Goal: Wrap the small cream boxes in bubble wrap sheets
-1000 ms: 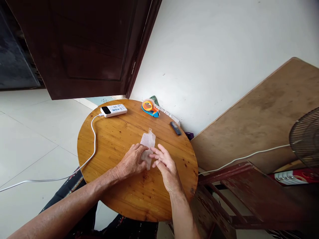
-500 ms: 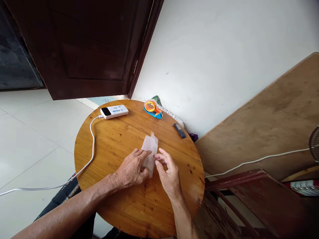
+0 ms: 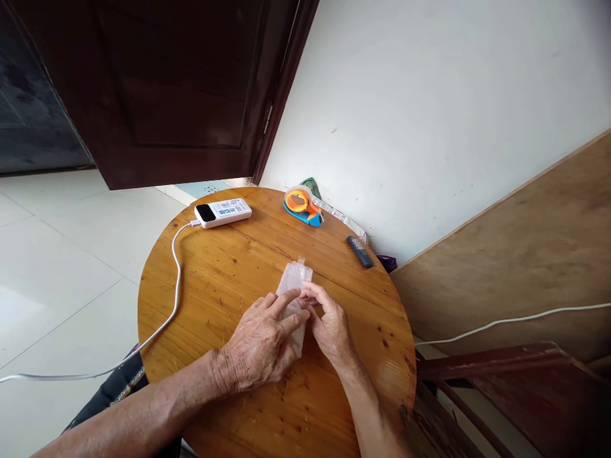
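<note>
A white cable (image 3: pixel 177 280) runs to a white device (image 3: pixel 231 210) with a dark screen, on a round wooden surface (image 3: pixel 205 273). Next, the left hand (image 3: pixel 260 343) is palm down, its fingers extended, not gripping, over a thin, whitish translucent sheet (image 3: pixel 290 277) near the middle. Beyond sits an orange and blue tape dispenser (image 3: pixel 301 205). The right hand (image 3: pixel 334 331) has bent fingers at the sheet's right edge; whether they pinch it cannot be told. The flimsy sheet could tear from a sharp tug, or skid and crease if pressed too lightly.
</note>
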A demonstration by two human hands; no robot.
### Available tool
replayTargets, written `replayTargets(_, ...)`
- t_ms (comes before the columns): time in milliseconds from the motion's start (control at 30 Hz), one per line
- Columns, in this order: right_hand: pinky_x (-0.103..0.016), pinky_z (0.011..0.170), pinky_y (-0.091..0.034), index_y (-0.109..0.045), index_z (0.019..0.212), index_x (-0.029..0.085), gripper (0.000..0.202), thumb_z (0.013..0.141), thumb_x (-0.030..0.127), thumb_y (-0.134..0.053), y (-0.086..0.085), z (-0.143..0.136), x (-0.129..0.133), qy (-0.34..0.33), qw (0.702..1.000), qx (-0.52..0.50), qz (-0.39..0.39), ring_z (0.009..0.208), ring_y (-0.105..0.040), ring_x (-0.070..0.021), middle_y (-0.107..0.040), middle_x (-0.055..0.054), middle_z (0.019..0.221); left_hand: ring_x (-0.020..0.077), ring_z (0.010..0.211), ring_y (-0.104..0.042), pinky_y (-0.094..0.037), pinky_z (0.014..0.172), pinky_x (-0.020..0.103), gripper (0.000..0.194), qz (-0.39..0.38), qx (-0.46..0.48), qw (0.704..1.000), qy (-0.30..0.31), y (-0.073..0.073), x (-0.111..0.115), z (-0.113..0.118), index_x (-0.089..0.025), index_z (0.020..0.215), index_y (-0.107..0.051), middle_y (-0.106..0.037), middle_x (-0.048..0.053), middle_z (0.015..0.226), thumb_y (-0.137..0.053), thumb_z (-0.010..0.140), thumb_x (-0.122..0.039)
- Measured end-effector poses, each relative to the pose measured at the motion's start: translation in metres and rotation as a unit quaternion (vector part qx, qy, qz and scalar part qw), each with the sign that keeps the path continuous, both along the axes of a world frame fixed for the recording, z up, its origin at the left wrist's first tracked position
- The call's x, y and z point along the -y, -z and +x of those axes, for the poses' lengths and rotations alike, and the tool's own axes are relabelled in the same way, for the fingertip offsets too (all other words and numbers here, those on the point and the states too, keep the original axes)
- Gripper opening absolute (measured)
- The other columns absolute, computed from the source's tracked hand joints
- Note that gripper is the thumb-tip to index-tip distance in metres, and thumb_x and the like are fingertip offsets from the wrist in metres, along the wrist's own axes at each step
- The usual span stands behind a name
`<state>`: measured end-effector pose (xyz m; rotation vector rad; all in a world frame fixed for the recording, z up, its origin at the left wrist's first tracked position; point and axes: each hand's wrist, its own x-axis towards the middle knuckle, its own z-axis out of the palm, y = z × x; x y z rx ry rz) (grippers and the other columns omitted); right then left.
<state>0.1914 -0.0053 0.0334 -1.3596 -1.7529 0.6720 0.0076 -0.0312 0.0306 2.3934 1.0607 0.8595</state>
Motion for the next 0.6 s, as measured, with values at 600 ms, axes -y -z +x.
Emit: replayTargets(600,-0.019,0.035,-0.032,-0.065,0.101,0.015,0.046,0.063,0.038,-0.075,-0.01,0.016,-0.053,0.116,0.96,-0.103,-0.233,0.052,-0.057,-0.0141,-0.067,-0.002,0.068,0.0261,0.094,-0.054,-0.048,0.087,0.043,0.043,-0.02,-0.008,0.999,0.026,-0.006,-0.002,-0.001,-0.021,0.113,-0.063,-0.061,0.007,0.13,-0.054,0.072,-0.015)
